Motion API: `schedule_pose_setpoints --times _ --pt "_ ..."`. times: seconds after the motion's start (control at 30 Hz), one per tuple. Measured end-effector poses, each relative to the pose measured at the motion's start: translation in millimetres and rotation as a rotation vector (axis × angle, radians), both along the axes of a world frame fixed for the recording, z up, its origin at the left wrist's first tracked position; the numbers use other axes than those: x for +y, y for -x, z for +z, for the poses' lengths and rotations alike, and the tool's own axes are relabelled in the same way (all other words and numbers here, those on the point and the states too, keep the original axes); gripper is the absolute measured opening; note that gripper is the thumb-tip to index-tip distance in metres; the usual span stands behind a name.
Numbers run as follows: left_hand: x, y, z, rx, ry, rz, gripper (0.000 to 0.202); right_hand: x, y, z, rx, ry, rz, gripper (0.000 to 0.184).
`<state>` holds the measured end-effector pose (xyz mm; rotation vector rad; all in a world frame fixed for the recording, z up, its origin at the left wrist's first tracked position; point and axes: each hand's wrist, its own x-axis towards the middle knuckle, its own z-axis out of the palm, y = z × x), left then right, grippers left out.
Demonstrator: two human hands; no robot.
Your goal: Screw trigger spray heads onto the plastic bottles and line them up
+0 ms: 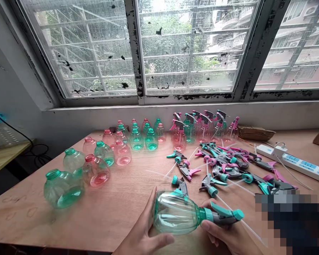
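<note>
A clear green spray bottle point(175, 214) lies sideways in the air above the table's front edge, its teal and grey trigger head point(225, 214) pointing right. My left hand point(146, 226) cups the bottle's base, thumb below and fingers behind. At the neck, my right hand point(223, 232) grips the teal collar between thumb and fingers. Just beyond the bottle lies a loose teal and grey trigger head point(179, 182), partly hidden by it. More loose trigger heads point(210, 184), pink or teal with thin white tubes, are heaped to the right.
Several headless green and pink bottles point(102, 152) stand at the left and back. Bottles with trigger heads fitted point(179, 136) stand below the window. A white power strip point(295, 161) with a plugged-in adapter and a brown cardboard piece point(256, 133) lie at the right.
</note>
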<state>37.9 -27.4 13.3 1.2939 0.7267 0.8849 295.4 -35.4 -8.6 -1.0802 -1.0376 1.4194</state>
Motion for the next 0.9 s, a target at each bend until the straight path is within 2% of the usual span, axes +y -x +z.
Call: schedule_pose_setpoints --times 0.1,0.3,0.47,0.53,0.6,0.77,0.9 --pt "1.7 -0.8 4.0 -0.01 0.007 -0.047 0.098 0.3 -0.3 -1.9 0.004 0.006 -0.005 0.056" --pt "1.3 -2.5 -2.0 0.015 -0.035 0.039 0.096 -0.4 0.1 4.4 0.06 0.006 -0.017 0.054" --pt "-0.5 -3.0 3.2 -0.021 0.03 0.012 0.116 0.6 1.0 3.8 -0.005 -0.001 -0.001 0.054" --pt "-1.4 -2.5 6.2 -0.018 0.026 -0.02 0.111 0.9 1.0 3.0 -0.003 -0.003 0.0 0.053" --pt "-2.4 -2.2 6.7 0.009 0.005 0.0 0.105 0.6 0.9 2.6 0.012 0.005 -0.016 0.054" --pt "-3.3 -1.8 -0.2 0.041 -0.072 0.03 0.089 -0.4 0.6 2.6 0.075 0.023 -0.047 0.052" --pt "-3.2 -0.4 -1.1 0.064 -0.042 0.015 0.102 0.0 1.1 1.7 0.064 0.004 -0.043 0.055"
